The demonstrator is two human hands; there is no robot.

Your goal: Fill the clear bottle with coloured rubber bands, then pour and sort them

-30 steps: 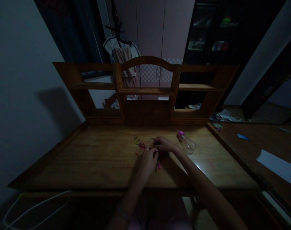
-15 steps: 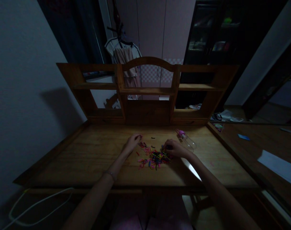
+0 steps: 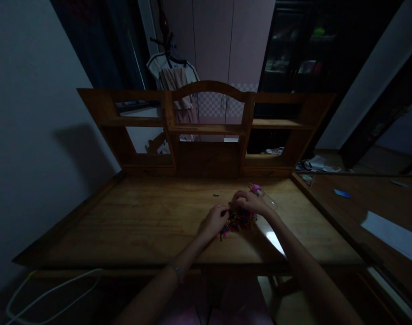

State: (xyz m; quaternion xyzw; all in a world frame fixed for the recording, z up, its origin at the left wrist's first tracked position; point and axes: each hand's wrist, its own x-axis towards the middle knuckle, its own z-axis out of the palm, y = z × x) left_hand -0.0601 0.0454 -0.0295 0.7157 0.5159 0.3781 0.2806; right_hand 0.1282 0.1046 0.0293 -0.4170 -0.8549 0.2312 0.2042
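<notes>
A heap of small, bright, many-coloured bands [image 3: 240, 221], too small to tell exactly, lies on the wooden desk. My left hand [image 3: 217, 220] rests against the heap's left side, its fingers curled inward. Over the far edge of the heap arches my right hand [image 3: 249, 201], with its fingers bent down into the bands. The fingertips of both hands nearly meet, and what is between them is hidden. Just beyond my right hand a clear bottle with a pink top [image 3: 268, 199] lies on its side, partly covered by the hand.
A single dark band [image 3: 216, 195] lies apart beyond the heap. The wooden desk [image 3: 124, 225] has a shelf unit [image 3: 209, 129] along its back. On the right, a side surface bears a white sheet [image 3: 395, 234] and a blue card [image 3: 342, 193]. A white cable [image 3: 53, 293] loops at lower left.
My left hand has moved right and nearer me, and the bands spread on the left are now bunched into the heap. My right hand has shifted slightly up, still at the heap.
</notes>
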